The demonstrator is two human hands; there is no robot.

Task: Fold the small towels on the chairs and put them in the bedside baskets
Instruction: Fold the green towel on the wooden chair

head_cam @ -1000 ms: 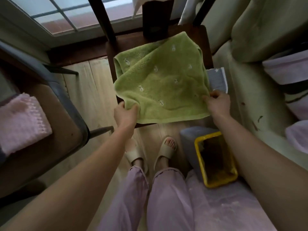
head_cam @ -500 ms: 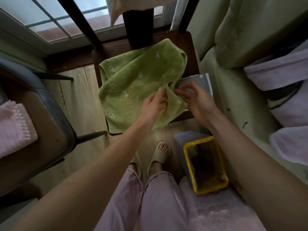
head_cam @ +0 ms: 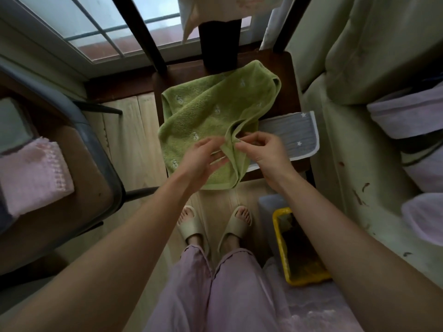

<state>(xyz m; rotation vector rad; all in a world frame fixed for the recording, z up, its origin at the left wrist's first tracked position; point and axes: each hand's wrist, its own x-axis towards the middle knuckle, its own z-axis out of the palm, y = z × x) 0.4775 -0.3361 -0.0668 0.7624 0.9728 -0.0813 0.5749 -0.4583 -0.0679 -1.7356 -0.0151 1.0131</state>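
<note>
A green towel with small white motifs lies bunched on the dark wooden chair seat ahead of me. My left hand and my right hand meet over its near right part, both pinching a raised fold of the green cloth. A grey towel with white stars lies flat on the seat under the green one, to the right. A yellow basket stands on the floor by my right foot, beside the bed.
A second chair at left carries a folded pink towel. The bed edge with lilac bedding runs along the right. A window is behind the wooden chair. My sandalled feet stand on pale floorboards.
Earlier each hand held a near corner of the spread green towel. The hands came together at its right side, bunching the cloth, and now both pinch one fold.
</note>
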